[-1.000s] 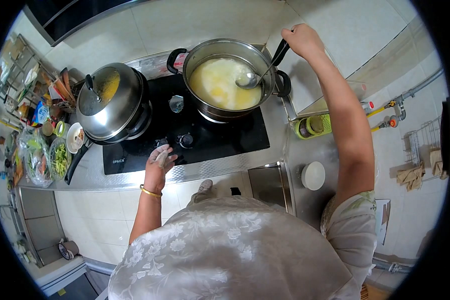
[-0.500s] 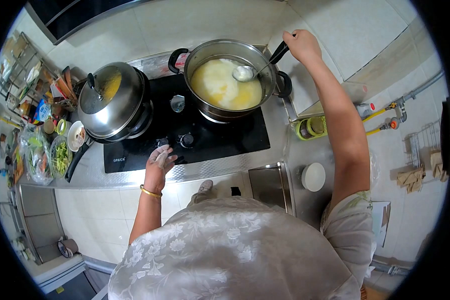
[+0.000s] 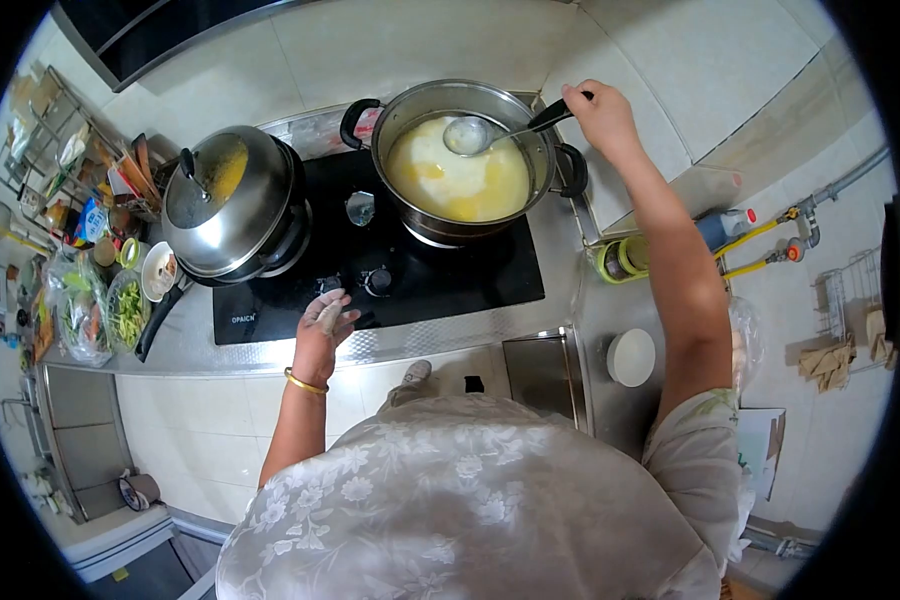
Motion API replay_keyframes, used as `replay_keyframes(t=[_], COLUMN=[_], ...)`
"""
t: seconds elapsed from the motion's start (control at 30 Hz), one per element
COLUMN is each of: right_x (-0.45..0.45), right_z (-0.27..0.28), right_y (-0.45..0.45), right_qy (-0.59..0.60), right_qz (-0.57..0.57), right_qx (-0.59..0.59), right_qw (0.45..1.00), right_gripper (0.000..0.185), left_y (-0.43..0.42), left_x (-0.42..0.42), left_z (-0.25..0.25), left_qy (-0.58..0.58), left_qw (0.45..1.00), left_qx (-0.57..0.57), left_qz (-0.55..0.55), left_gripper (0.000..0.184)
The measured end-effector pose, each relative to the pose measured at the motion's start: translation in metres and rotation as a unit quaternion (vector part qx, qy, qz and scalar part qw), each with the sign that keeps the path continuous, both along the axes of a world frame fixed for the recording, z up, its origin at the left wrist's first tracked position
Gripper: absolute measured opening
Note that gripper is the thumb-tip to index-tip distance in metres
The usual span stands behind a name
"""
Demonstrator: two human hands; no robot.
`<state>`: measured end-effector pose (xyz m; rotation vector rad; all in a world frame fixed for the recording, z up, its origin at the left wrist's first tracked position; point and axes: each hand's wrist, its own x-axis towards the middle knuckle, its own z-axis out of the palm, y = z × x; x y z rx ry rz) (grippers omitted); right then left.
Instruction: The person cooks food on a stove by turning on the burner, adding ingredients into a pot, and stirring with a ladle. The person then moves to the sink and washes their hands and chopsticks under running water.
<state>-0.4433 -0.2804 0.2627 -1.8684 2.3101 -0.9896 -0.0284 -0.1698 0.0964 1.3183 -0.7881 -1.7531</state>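
Ladle (image 3: pixel 468 135): metal bowl, black handle; slanted, its bowl inside the pot's rim towards the far side, at or just above the liquid, contact hard to tell.

Pot (image 3: pixel 450 228): metal, wide, two black side handles; on the right part of the stove; holds pale yellow liquid (image 3: pixel 470 185) with a whitish patch.

Right hand (image 3: pixel 602 112): closed around the upper end of the ladle's handle, beyond the pot's right side.

Left hand (image 3: pixel 325 325): fingers partly open and slightly curled, nothing in its hold, whitish marks on them; near the knobs (image 3: pixel 378 282) at the stove's front edge. Gold-coloured bracelet (image 3: pixel 307 384) on the wrist.

Stove (image 3: pixel 430 290): black top, set in the metal surface (image 3: pixel 400 346).

Pan (image 3: pixel 157 322): long dark handle, on the stove's left part, under a domed metal lid (image 3: pixel 205 238) with a see-through panel.

Left of the pan: small bowl (image 3: pixel 158 272) with contents; clear container (image 3: pixel 128 312) of green pieces; plastic bag (image 3: pixel 82 322).

Right of the stove: green basket (image 3: pixel 610 268) holding jars; white bowl (image 3: pixel 631 358), nearer the person.
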Motion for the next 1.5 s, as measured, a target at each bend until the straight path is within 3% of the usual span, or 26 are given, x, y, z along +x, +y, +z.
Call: replay_keyframes(t=[0.6, 0.8, 1.5], right_x=[0.049, 0.044, 0.068], right_z=[-0.021, -0.029, 0.087], right_y=[0.015, 0.027, 0.138], right_qy=[-0.123, -0.252, -0.243], right_qz=[0.059, 0.046, -0.064], right_qx=[-0.003, -0.014, -0.057], right_qw=[0.991, 0.967, 0.966], right_gripper=[0.034, 0.027, 0.031], left_y=[0.002, -0.004, -0.021], left_x=[0.006, 0.014, 0.055], left_z=[0.003, 0.005, -0.004], left_qy=[0.005, 0.008, 0.013], left_qw=[1.000, 1.000, 0.992], left_qx=[0.003, 0.002, -0.016], left_qz=[-0.007, -0.015, -0.125], left_gripper=[0.025, 0.025, 0.024])
